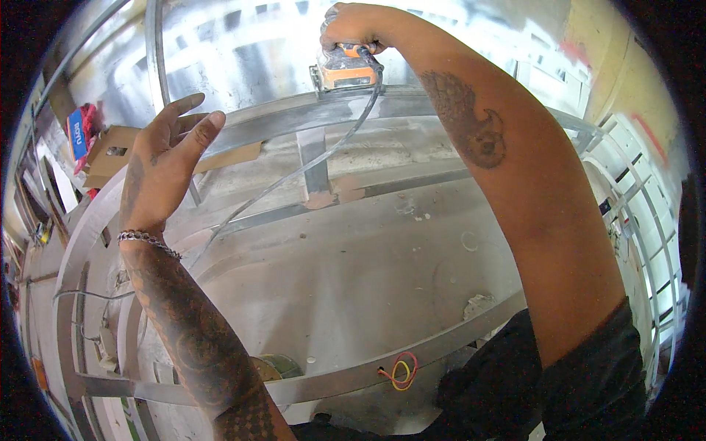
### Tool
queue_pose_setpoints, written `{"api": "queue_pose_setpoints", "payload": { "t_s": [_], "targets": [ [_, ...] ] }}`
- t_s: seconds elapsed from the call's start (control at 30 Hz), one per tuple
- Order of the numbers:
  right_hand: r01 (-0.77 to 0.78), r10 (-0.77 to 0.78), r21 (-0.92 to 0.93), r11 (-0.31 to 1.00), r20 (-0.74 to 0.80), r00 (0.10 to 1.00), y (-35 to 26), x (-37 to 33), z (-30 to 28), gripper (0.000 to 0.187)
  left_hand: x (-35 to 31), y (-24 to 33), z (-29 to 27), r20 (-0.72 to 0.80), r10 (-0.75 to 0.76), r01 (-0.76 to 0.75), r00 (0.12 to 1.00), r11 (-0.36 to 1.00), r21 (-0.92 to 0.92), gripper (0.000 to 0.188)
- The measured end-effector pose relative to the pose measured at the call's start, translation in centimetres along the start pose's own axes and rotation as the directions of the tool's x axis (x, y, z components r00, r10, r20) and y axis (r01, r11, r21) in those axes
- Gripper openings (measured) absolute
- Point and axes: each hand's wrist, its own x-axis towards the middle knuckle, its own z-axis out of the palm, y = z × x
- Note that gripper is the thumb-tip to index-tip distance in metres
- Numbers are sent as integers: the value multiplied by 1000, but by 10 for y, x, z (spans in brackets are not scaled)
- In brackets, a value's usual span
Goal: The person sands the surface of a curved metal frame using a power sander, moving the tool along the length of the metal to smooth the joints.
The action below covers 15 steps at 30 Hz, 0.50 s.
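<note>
The orange sander [344,70] sits at twelve o'clock on the grey metal rail [294,121], whose long axis runs nine to three. The right hand [351,26] clamps its top; the left hand [173,158], spread wide and empty, hovers at eight o'clock from it, clear of the trailing cord [294,173].

A curved grey metal frame [412,353] carries an orange sander [344,71] on its top rail.
</note>
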Motion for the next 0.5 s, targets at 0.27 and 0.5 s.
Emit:
{"api": "queue_pose_setpoints", "payload": {
  "t_s": [0.27,0.5],
  "targets": [
    [109,-127,-166,980,-102,987,11,-5,11,23,0,-5,-3,-5,10,-10,1000,1000,-26,61],
    [95,-109,-123,988,-105,989,13,-1,17,29,0,-4,-3,6,-21,21,1000,1000,4,61]
  ]
}}
